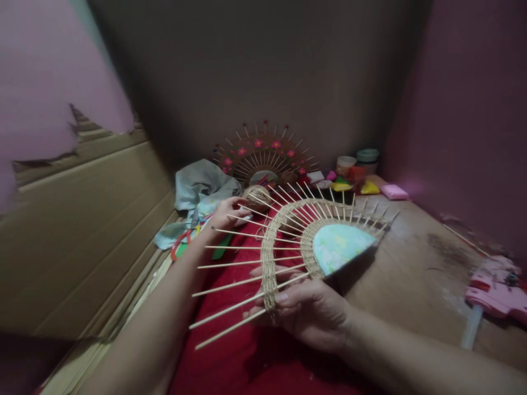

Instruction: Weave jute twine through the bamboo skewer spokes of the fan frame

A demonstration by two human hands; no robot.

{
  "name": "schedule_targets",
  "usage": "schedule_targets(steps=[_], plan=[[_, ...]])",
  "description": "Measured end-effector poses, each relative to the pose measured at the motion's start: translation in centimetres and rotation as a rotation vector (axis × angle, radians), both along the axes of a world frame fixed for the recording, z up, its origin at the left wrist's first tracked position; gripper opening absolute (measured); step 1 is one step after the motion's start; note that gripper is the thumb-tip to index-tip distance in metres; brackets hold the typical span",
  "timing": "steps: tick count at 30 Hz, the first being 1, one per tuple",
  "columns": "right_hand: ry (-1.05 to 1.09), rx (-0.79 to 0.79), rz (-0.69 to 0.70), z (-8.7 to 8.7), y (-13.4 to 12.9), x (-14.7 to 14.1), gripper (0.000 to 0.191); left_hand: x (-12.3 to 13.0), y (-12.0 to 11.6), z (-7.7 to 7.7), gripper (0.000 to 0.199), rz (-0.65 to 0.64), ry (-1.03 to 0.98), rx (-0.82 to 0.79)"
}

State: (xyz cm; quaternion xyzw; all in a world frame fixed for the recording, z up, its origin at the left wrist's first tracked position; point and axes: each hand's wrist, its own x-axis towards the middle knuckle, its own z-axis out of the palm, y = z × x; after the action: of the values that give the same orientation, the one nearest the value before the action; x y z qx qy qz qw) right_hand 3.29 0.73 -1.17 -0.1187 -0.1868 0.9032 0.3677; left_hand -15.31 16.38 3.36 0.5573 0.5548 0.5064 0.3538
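My right hand [315, 312] grips the lower end of a half-round woven fan [269, 247], its thumb on the woven twine band. Thin wooden sticks spread outward from the fan, and a pale blue floral half-disc [341, 247] forms its centre. Beyond the sticks, my left hand [228, 213] has its fingers curled at the left side of a ball of twine [258, 196]. Sticks partly cover those fingertips. A loose twine loop hangs near the band. Beneath the fan lies a red cloth [230, 351].
A flower-decorated fan [263, 151] stands against the back wall. Grey cloth [203, 184] and red-handled scissors [179, 245] lie at left, beside a cardboard sheet [102, 236]. Colourful packets [369, 187] and tubs [366, 159] sit back right; a pink glue gun [496, 288] rests at right.
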Motion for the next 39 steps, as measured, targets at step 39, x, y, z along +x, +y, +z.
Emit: schedule_targets(steps=[39], plan=[[0.060,0.041,-0.026,-0.9,1.0,-1.2,0.030,6.8,-5.9,4.0,0.036,-0.107,0.932,-0.164]])
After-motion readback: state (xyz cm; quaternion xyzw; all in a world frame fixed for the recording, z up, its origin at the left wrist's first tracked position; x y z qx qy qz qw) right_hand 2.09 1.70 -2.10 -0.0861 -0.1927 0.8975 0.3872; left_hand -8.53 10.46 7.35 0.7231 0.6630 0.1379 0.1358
